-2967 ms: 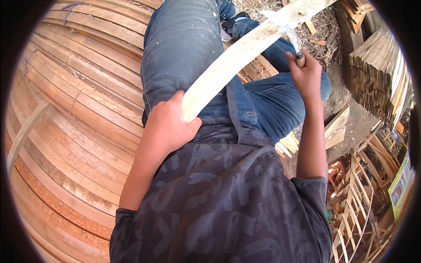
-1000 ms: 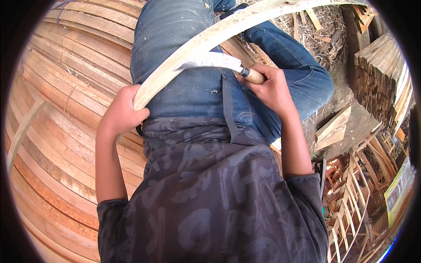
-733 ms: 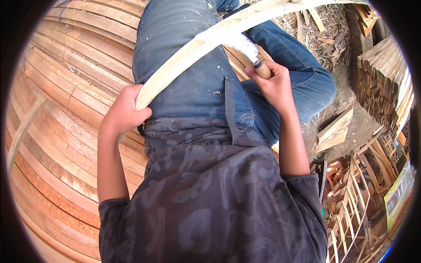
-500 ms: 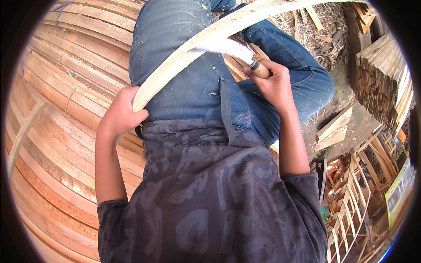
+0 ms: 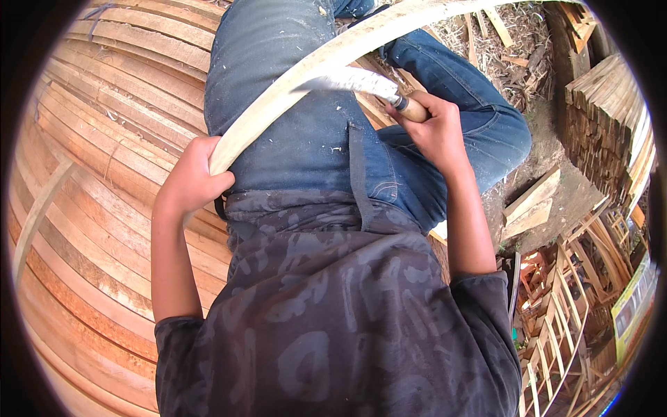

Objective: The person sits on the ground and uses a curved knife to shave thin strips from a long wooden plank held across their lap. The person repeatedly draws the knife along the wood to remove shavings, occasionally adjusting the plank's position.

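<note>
My left hand (image 5: 193,175) is closed around the near end of a long, pale wooden strip (image 5: 267,104). The strip slants across my thigh and runs out to the upper right. In my right hand (image 5: 435,128) is the short wooden handle of a knife (image 5: 361,80) with a broad, shiny, curved blade. That blade points left, and its tip end lies over or against the strip's near edge; glare hides whether they touch. Both hands are above my lap, on either side of my blue jeans (image 5: 278,149).
Long sawn boards (image 5: 104,229) fill the left side. At right stands a bundled stack of thin wooden slats (image 5: 601,118). Shavings (image 5: 524,42) litter the ground ahead, and wood offcuts (image 5: 531,205) lie beside my right knee. A slatted wooden frame (image 5: 556,340) is at lower right.
My right hand and the knife have shifted very slightly, with the forearm moving a little to the right. My left hand and the wooden strip have stayed in place.
</note>
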Available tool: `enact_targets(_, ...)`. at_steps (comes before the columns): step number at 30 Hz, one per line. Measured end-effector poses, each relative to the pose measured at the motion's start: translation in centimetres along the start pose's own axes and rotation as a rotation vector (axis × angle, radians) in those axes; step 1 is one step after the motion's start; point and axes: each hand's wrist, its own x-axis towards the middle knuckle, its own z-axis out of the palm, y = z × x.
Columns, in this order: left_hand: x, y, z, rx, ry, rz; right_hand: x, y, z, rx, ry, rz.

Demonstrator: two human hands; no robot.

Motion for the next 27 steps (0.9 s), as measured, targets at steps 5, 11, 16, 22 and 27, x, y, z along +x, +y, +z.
enact_targets(5,0.2,0.7,0.0,0.001,-0.043,-0.008,0.8,-0.2,-0.4,0.267,0.184,0.296)
enact_targets(11,0.1,1.1,-0.7,-0.049,-0.100,-0.131,1.3,0.6,0.9,0.431,0.192,0.397)
enact_targets(16,0.6,1.6,-1.2,-0.144,-0.175,-0.178,0.8,0.0,1.6,0.145,0.044,0.054)
enact_targets(22,1.0,0.7,-1.1,-0.214,-0.184,-0.204,1.5,0.3,0.3,-0.121,0.165,-0.131)
enact_targets(27,0.8,1.6,-1.2,-0.175,-0.146,-0.234,2.2,0.7,-0.5,0.748,0.223,0.471)
